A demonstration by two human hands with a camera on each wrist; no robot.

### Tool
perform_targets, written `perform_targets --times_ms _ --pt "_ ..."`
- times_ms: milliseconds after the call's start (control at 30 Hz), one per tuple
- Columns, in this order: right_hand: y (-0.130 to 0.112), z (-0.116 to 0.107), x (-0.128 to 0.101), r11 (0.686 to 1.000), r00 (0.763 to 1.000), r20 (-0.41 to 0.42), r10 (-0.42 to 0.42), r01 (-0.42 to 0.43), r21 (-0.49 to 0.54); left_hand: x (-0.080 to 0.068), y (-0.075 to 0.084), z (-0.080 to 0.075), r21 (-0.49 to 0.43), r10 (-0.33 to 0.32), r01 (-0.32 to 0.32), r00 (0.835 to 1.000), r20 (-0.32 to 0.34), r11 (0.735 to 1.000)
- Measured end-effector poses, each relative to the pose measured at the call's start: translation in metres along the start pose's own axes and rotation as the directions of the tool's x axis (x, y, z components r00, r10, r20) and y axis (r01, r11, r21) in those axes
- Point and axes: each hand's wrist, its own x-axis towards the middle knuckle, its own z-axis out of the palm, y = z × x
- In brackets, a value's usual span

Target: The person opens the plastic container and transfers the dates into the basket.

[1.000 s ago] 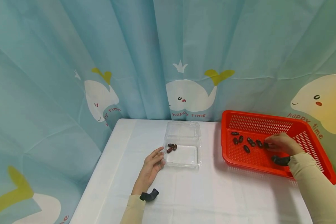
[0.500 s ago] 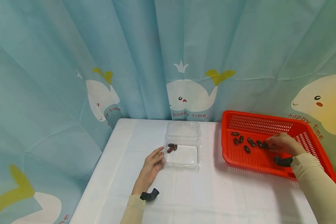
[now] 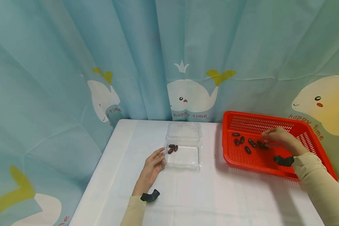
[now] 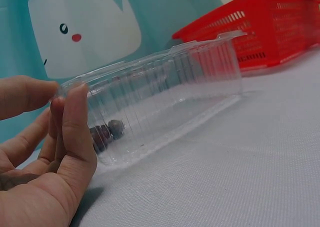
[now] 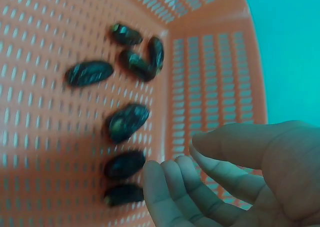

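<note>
Clear box = landmark. Nearest: two sleeves, two black bands (image 3: 150,196), one per wrist, on one white table (image 3: 172,196). Left hand (image 3: 151,168) is at the box's left side, thumb and fingertips touching the rim; can't tell if it pinches. One clear box (image 3: 188,156), lid (image 3: 184,129) folded back on its far side. Four dates (image 3: 170,151) in the box, bunched in its left part. Right of the box: one red basket (image 3: 251,167), seven dates (image 3: 252,143) counted in it, three of them bunched near one corner. Right hand (image 3: 281,140) hovers in the basket beside the rightmost dates, grip released, thumb and fingers apart. Behind the box: blue-green curtain (image 3: 141,47), four whale prints (image 3: 190,94) in view around the table, some cut off.
</note>
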Motion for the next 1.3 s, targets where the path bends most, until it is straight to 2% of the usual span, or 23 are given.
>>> perform_targets --times_ms 167,500,800,1000,1133,1300 --pt "-0.017 0.009 0.001 0.998 0.999 0.003 -0.045 0.045 -0.040 0.000 -0.001 -0.001 -0.016 -0.002 0.002 1.000 0.009 1.000" --pt "-0.057 0.033 0.006 0.992 0.997 0.029 -0.078 0.080 -0.093 0.001 0.001 -0.001 -0.003 -0.001 0.001 1.000 0.010 1.000" --pt "-0.098 0.061 0.006 0.992 0.992 0.051 -0.118 0.120 -0.043 0.003 0.003 -0.002 -0.018 -0.015 0.016 1.000 0.007 1.000" --pt "-0.111 0.085 0.004 0.986 0.985 0.045 -0.164 0.166 -0.030 0.003 0.001 -0.002 -0.010 -0.021 0.021 1.000 0.010 1.000" --pt "-0.116 0.101 0.006 0.984 0.984 0.010 -0.179 0.180 -0.018 0.003 0.000 -0.002 0.009 -0.014 0.014 1.000 0.013 1.000" --pt "-0.121 0.125 0.013 0.976 0.977 -0.010 -0.214 0.214 0.041 0.003 0.000 -0.002 0.027 -0.013 0.013 1.000 -0.004 1.000"
